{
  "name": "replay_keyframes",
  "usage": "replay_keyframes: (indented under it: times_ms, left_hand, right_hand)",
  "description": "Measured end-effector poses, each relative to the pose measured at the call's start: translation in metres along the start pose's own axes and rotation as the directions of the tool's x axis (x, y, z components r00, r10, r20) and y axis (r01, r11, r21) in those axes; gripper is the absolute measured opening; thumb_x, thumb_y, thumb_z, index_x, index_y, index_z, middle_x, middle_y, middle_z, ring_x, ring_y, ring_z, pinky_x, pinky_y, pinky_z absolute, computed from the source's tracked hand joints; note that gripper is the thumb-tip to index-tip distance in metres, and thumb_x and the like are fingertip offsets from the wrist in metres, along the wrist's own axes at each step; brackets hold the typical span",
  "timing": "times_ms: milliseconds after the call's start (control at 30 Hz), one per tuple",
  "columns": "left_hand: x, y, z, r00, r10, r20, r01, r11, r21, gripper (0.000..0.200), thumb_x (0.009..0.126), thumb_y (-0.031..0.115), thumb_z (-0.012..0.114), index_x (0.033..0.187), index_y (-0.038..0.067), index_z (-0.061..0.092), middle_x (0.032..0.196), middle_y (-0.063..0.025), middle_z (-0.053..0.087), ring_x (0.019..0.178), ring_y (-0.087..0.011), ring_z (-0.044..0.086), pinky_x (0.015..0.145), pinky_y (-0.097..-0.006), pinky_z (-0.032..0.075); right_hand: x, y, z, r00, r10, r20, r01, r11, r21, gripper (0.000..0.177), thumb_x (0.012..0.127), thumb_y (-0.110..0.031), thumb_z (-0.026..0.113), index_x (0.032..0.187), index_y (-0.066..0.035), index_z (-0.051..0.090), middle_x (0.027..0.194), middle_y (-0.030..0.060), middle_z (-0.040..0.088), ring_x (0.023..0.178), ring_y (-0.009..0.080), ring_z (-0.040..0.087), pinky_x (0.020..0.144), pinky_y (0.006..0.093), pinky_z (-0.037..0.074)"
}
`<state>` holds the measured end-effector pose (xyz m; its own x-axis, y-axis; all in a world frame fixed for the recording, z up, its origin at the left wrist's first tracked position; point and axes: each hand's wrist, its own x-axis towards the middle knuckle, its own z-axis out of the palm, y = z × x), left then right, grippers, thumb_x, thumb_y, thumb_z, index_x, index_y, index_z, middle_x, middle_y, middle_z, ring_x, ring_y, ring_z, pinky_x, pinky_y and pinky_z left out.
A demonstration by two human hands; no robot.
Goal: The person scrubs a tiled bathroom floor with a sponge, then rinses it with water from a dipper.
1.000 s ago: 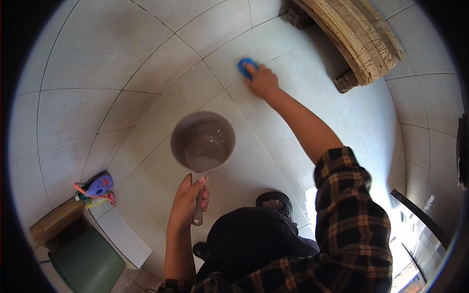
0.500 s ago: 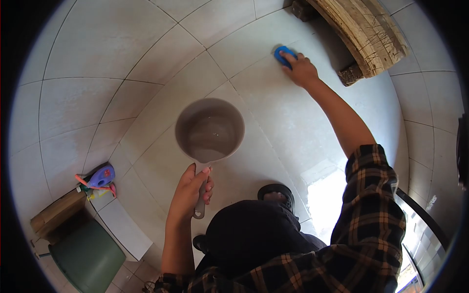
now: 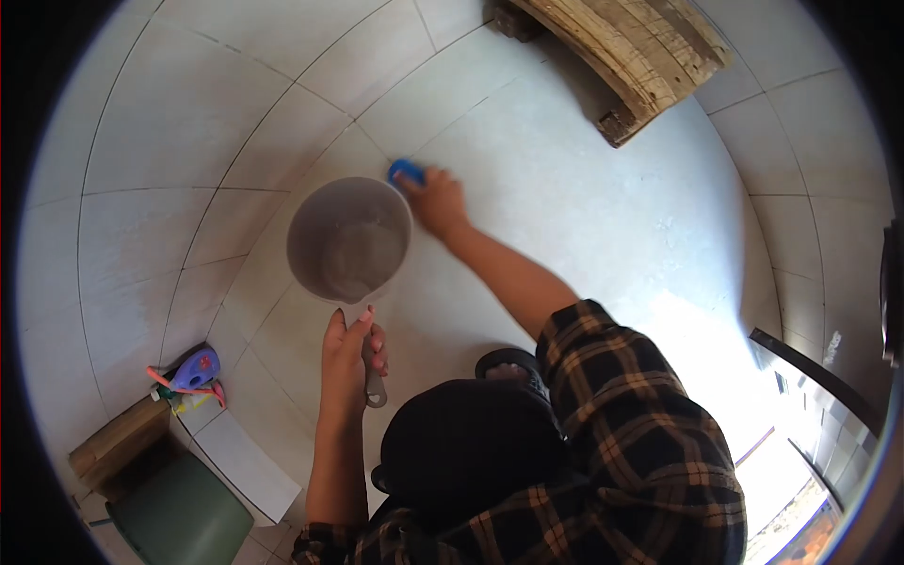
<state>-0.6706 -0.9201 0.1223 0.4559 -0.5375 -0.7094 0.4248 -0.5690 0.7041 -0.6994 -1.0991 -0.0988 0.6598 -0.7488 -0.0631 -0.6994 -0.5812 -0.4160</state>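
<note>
A grey dipper [image 3: 350, 240] hangs over the tiled floor, its handle pointing toward me. My left hand [image 3: 354, 353] is closed around that handle. The bowl seems to hold some clear liquid at its bottom. Just beyond the bowl's right rim, my right hand [image 3: 438, 200] grips a blue brush or sponge [image 3: 405, 173] against the floor. The hand is slightly blurred, and its palm hides part of the blue thing.
A wooden bench [image 3: 626, 47] stands at the top right. At the lower left are a green container [image 3: 179, 513], a wooden block [image 3: 118, 443] and a purple bottle [image 3: 198, 369]. Tiled walls surround the floor [image 3: 565, 207]. A sandalled foot [image 3: 508, 367] is below.
My right hand has swept the blue thing left and toward me, from near the bench to beside the dipper. The dipper and my left hand sit a little farther left in view.
</note>
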Motion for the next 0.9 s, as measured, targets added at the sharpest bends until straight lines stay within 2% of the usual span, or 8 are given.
replay_keyframes:
  times_ms: [33,100,200,333,500,600,767,900]
  left_hand:
    - [0.004,0.000,0.002,1.000,0.014,0.003,-0.014,1.000,-0.013,0.020,0.085,0.024,0.049,0.093,0.006,0.042,0.062,-0.0012,0.043,0.045,-0.0070,0.040,0.041,-0.0215,0.034]
    - [0.008,0.003,0.011,1.000,0.026,0.002,-0.026,0.999,0.035,0.020,0.085,0.024,0.049,0.093,0.006,0.042,0.062,-0.0012,0.043,0.045,-0.0072,0.040,0.041,-0.0219,0.034]
    - [0.009,0.010,0.019,1.000,0.013,0.025,-0.016,0.991,0.135,0.021,0.085,0.024,0.048,0.094,0.006,0.043,0.062,-0.0013,0.043,0.045,-0.0077,0.040,0.041,-0.0225,0.033]
    - [0.006,0.016,0.023,0.989,-0.044,0.142,0.008,0.969,0.246,0.022,0.085,0.025,0.048,0.092,0.004,0.042,0.062,-0.0017,0.043,0.045,-0.0084,0.041,0.041,-0.0237,0.034]
    - [0.003,0.002,0.037,0.958,-0.120,0.259,0.036,0.952,0.305,0.024,0.085,0.026,0.048,0.091,0.004,0.042,0.062,-0.0021,0.044,0.046,-0.0088,0.041,0.043,-0.0247,0.036]
    - [0.002,-0.012,0.043,0.939,-0.152,0.308,0.072,0.964,0.256,0.024,0.085,0.026,0.048,0.091,0.004,0.042,0.063,-0.0020,0.044,0.046,-0.0088,0.042,0.043,-0.0248,0.036]
    - [-0.009,-0.017,0.041,0.944,-0.143,0.298,0.078,0.973,0.219,0.024,0.085,0.026,0.049,0.090,0.004,0.042,0.063,-0.0019,0.044,0.047,-0.0086,0.042,0.043,-0.0246,0.036]
    - [-0.015,-0.010,0.035,0.971,-0.110,0.214,0.055,0.967,0.248,0.025,0.085,0.028,0.049,0.091,0.004,0.042,0.064,-0.0019,0.044,0.047,-0.0084,0.042,0.042,-0.0241,0.036]
  right_hand:
    - [-0.017,-0.016,0.000,0.991,-0.055,0.120,0.036,0.987,0.158,0.030,0.081,-0.019,0.048,0.108,-0.027,0.057,0.105,0.0129,0.048,0.093,0.0285,0.049,0.076,0.0376,0.043]
    - [-0.046,-0.028,0.073,0.964,-0.252,-0.087,0.266,0.889,0.371,0.028,0.080,-0.031,0.052,0.107,-0.028,0.057,0.104,0.0131,0.050,0.099,0.0285,0.048,0.080,0.0372,0.041]
    - [-0.089,0.004,0.004,0.944,-0.324,0.063,0.322,0.946,0.038,0.037,0.081,-0.040,0.051,0.117,-0.033,0.051,0.105,0.0124,0.050,0.100,0.0283,0.047,0.082,0.0391,0.039]
    - [-0.115,0.152,-0.070,0.931,0.341,-0.128,-0.357,0.925,-0.128,0.046,0.082,-0.048,0.047,0.127,-0.038,0.040,0.106,0.0128,0.049,0.098,0.0293,0.047,0.080,0.0415,0.040]
    - [-0.166,0.308,-0.143,0.308,0.868,-0.391,-0.936,0.349,0.038,0.050,0.083,-0.050,0.041,0.130,-0.034,0.035,0.101,0.0150,0.051,0.092,0.0325,0.053,0.077,0.0436,0.044]
    - [-0.135,0.288,-0.129,0.178,0.929,-0.324,-0.946,0.252,0.202,0.050,0.082,-0.049,0.043,0.129,-0.034,0.035,0.102,0.0157,0.051,0.093,0.0328,0.054,0.077,0.0432,0.045]
    - [-0.114,0.102,-0.050,0.923,0.372,-0.098,-0.377,0.925,-0.048,0.047,0.079,-0.038,0.053,0.124,-0.031,0.042,0.106,0.0149,0.049,0.097,0.0317,0.049,0.083,0.0422,0.039]
    - [-0.153,0.037,-0.012,0.993,0.054,0.104,-0.052,0.998,-0.023,0.047,0.077,-0.034,0.056,0.123,-0.034,0.045,0.105,0.0133,0.048,0.100,0.0289,0.046,0.087,0.0401,0.034]
